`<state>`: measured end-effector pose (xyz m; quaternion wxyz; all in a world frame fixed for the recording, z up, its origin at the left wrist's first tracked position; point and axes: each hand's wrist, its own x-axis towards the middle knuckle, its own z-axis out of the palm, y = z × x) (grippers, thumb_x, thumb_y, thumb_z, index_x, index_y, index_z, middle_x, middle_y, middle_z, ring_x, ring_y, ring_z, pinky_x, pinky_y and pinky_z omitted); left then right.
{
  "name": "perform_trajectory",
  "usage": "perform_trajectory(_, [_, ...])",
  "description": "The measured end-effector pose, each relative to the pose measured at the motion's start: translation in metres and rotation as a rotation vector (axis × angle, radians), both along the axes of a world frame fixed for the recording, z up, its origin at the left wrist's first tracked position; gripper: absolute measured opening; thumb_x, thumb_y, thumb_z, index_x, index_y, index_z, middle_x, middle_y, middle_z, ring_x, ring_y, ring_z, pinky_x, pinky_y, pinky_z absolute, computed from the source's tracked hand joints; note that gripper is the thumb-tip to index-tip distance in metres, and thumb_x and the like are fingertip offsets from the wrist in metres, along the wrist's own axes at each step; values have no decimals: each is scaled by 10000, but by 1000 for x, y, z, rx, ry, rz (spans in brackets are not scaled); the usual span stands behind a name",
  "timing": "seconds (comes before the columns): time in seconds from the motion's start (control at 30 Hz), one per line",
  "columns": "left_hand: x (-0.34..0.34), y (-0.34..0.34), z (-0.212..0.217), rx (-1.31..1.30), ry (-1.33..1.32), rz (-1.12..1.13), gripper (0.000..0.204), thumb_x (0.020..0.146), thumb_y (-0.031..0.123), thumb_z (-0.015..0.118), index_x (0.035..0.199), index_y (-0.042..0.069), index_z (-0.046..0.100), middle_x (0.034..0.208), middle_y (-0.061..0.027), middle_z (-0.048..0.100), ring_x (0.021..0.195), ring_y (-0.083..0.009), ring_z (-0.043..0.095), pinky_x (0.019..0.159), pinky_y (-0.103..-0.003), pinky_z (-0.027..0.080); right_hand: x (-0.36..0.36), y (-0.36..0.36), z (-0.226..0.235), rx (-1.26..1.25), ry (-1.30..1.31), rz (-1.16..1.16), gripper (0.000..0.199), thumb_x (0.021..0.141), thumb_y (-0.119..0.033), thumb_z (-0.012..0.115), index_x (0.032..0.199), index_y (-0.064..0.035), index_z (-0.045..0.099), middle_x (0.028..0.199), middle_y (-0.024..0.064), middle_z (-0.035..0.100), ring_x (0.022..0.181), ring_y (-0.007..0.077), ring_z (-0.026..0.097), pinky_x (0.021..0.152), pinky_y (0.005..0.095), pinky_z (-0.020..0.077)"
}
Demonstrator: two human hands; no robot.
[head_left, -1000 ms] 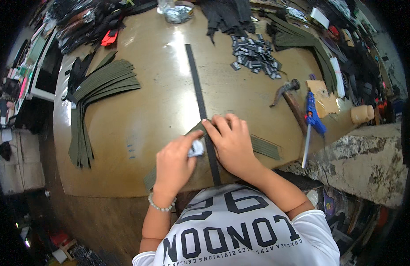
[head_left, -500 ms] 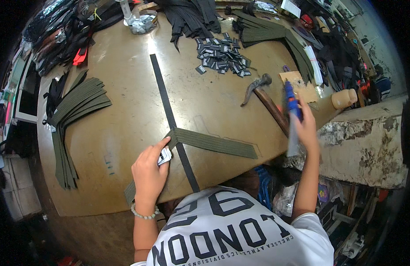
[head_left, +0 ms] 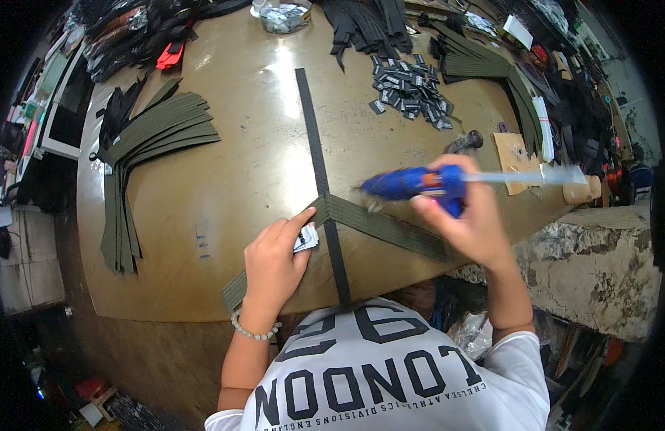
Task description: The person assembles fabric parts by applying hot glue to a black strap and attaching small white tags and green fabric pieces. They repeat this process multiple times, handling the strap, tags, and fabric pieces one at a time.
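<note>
Above ribbed olive strap [head_left: 375, 224] — blue glue gun [head_left: 411, 182]

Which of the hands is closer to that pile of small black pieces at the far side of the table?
Right. The right hand, holding the blue glue gun, is just below the pile; the left hand sits lower and further left, on the olive strap.

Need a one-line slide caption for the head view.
Left hand pins folded olive webbing strap on brown worktable; right hand brings blue glue gun over.
</note>
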<state>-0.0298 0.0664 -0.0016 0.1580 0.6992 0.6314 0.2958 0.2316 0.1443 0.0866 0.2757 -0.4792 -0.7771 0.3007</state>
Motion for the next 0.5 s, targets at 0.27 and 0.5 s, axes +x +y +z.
perform_trajectory(0.27, [-1, 0, 1, 6, 26, 1, 486, 704, 64, 722, 1179, 146, 664, 761, -67, 572, 715, -258, 607, 618, -384, 493, -33, 24, -26, -102, -131, 116, 458, 901, -344, 698, 1169, -49, 473, 760, 206, 681, 696, 422, 674, 606, 456, 525])
perform_trajectory(0.5, [-1, 0, 2, 26, 27, -2, 468, 723, 75, 722, 1182, 147, 663, 753, -66, 567, 701, -252, 605, 604, -379, 488, -37, 26, -26, -45, -201, 130, 464, 898, -353, 694, 1154, -35, 473, 749, 226, 673, 674, 441, 657, 582, 483, 519])
